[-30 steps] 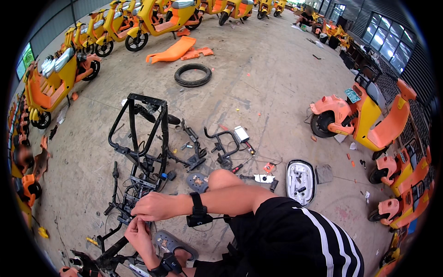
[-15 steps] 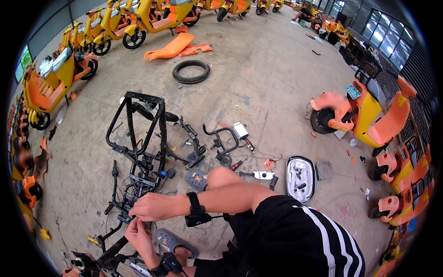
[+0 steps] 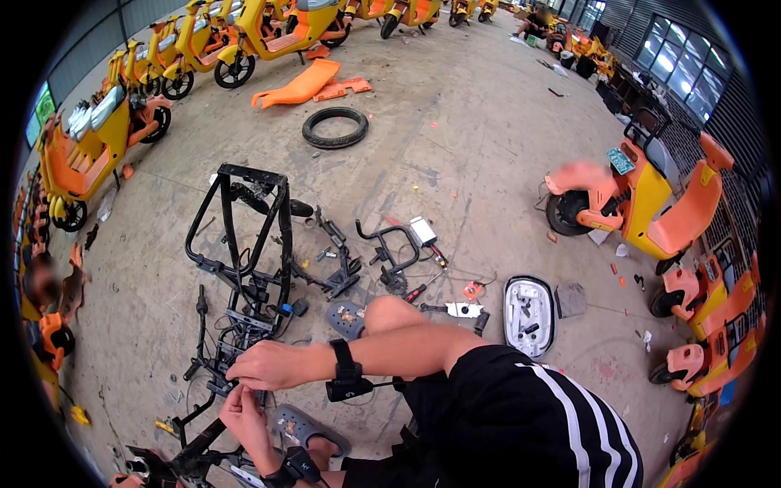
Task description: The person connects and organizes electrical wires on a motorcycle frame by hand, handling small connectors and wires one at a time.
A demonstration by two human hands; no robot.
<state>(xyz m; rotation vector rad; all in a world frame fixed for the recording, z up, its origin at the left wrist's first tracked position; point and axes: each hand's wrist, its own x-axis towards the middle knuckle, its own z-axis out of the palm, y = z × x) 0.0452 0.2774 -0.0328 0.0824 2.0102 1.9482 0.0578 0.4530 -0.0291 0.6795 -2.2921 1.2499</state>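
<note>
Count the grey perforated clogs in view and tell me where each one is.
2. One grey perforated clog is beyond the bare right forearm, left of the bent knee; the other clog is just right of the left hand. More could be hidden.

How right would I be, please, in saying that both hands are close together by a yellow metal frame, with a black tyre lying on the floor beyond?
One slip: the frame is black, not yellow, as the head view shows. The right hand and left hand are close together by it, and the tyre lies on the floor beyond.
</note>
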